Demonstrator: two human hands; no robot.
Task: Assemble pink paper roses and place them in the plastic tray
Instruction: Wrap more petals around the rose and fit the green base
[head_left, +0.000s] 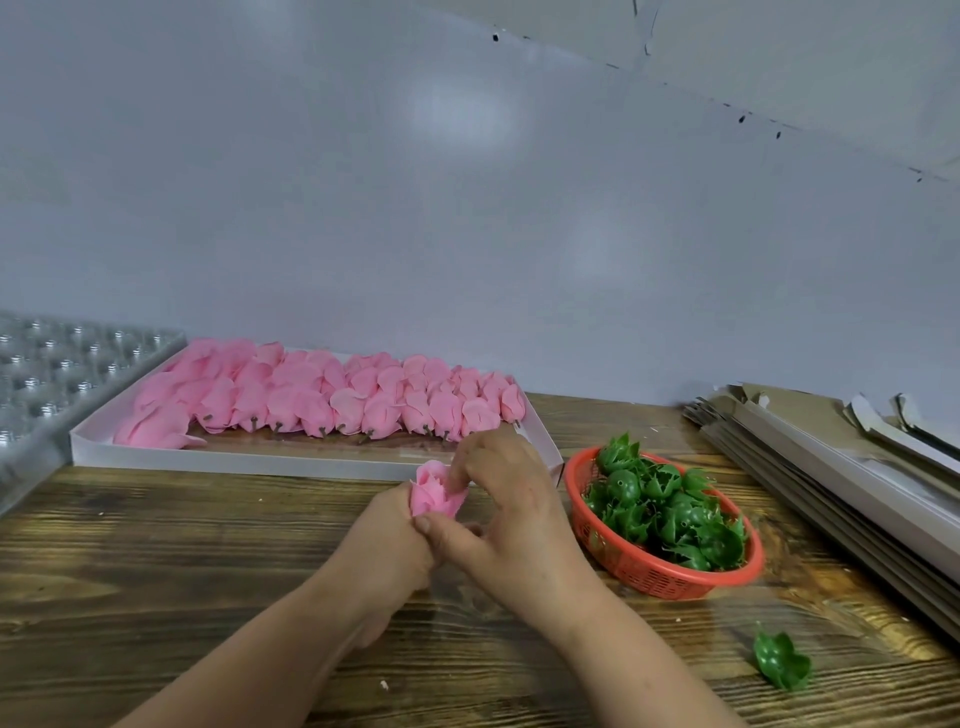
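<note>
My left hand (387, 540) grips a pink paper rose (435, 491) from below, above the wooden table. My right hand (506, 514) pinches the rose's petals from the right, its fingers curled over the top and its thumb low against the left hand. Behind the hands lies a shallow white box (218, 456) filled with several rows of pink rose heads (322, 395) with short stems. A clear plastic tray (57, 379) with round cells stands at the far left. A red basket (644, 569) at the right holds several green plastic calyxes (660, 506).
One loose green calyx (782, 660) lies on the table at the front right. A stack of flat grey and white cardboard (831, 467) lies along the right edge. A plain pale wall stands behind the table.
</note>
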